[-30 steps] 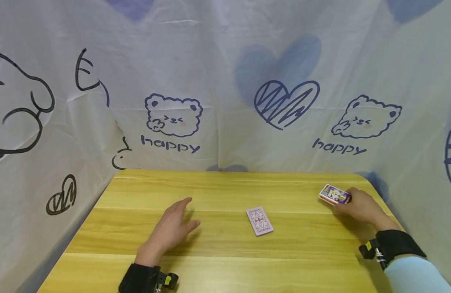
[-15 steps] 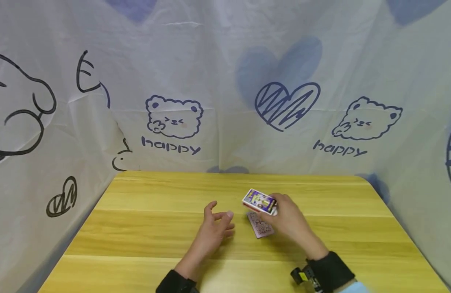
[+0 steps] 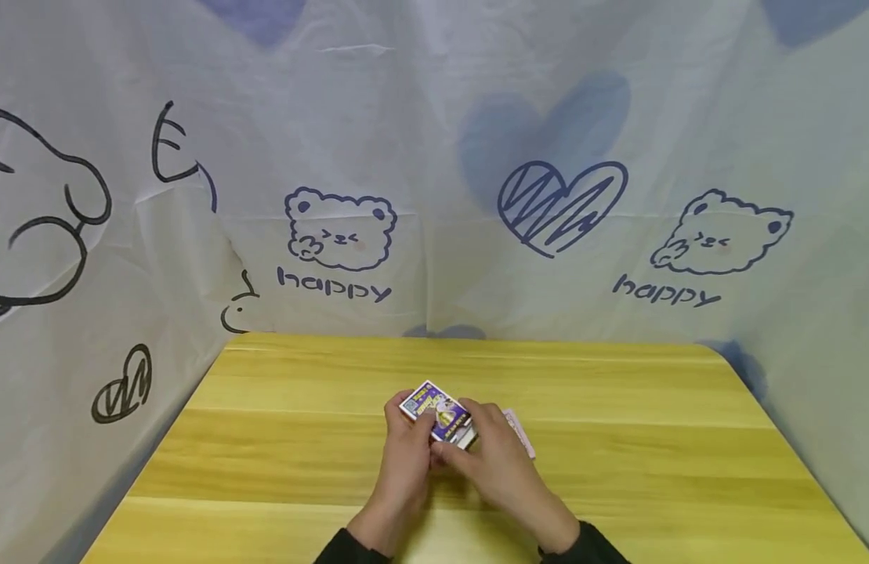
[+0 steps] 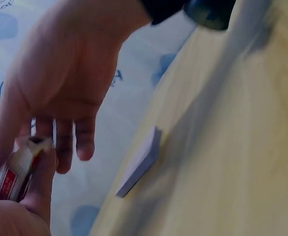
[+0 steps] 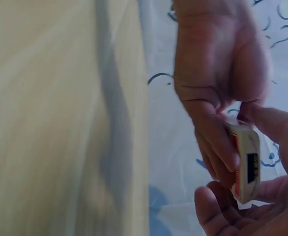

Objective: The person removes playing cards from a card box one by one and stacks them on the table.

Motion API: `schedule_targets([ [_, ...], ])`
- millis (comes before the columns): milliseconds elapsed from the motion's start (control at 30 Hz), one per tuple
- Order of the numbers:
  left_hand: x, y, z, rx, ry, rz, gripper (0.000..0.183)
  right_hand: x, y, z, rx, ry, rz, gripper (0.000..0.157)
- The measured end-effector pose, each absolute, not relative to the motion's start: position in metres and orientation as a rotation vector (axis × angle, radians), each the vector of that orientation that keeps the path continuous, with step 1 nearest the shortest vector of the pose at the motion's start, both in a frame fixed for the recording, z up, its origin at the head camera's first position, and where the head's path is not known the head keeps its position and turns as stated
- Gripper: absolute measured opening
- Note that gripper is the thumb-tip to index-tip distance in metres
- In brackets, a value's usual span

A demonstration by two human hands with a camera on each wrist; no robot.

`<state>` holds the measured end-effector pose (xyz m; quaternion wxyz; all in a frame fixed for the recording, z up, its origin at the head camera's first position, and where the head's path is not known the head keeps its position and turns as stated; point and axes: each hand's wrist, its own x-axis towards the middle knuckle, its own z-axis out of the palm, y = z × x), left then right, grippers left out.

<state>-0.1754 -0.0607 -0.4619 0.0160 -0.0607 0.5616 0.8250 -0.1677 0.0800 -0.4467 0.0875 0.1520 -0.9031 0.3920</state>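
A purple, white and yellow playing-card box [image 3: 434, 407] is held tilted above the table between both hands. My left hand [image 3: 400, 462] grips it from the left, its thumb lying across the printed face. At the near right end, where a white flap-like part shows, my right hand [image 3: 501, 458] pinches the box with thumb and index finger. The right wrist view shows the box's narrow side [image 5: 247, 164] with red and black print between the hands. A pink-backed deck of cards [image 3: 521, 434] lies on the table, partly hidden behind the right hand.
The yellow wood-grain table [image 3: 653, 439] ends at a back edge against a pale cloth backdrop [image 3: 434, 141] with bear and heart drawings. More of this cloth hangs at the left and right sides.
My right hand has carried the card box from the table's right side leftward, past the deck. My left hand has moved right and now grips the box too. The deck stays put.
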Motion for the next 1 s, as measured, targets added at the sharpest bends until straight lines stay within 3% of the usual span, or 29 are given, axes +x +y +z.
schedule_targets([
  [200,-0.173,-0.075,-0.451,-0.132,1.816,2.467,0.040,-0.166,0.080,-0.437,0.348,-2.625,1.338,0.045],
  [667,-0.178,-0.079,-0.449,-0.340,1.794,2.671,0.030,-0.156,0.071,-0.436,0.281,-2.345,2.039,0.019],
  [800,-0.178,-0.079,-0.444,-0.318,1.459,2.849,0.022,-0.156,0.070,-0.436,0.221,-2.282,2.153,0.014],
  [1000,-0.178,-0.078,-0.434,-0.190,0.694,2.932,0.031,-0.158,0.072,-0.439,0.265,-2.350,2.085,0.014],
])
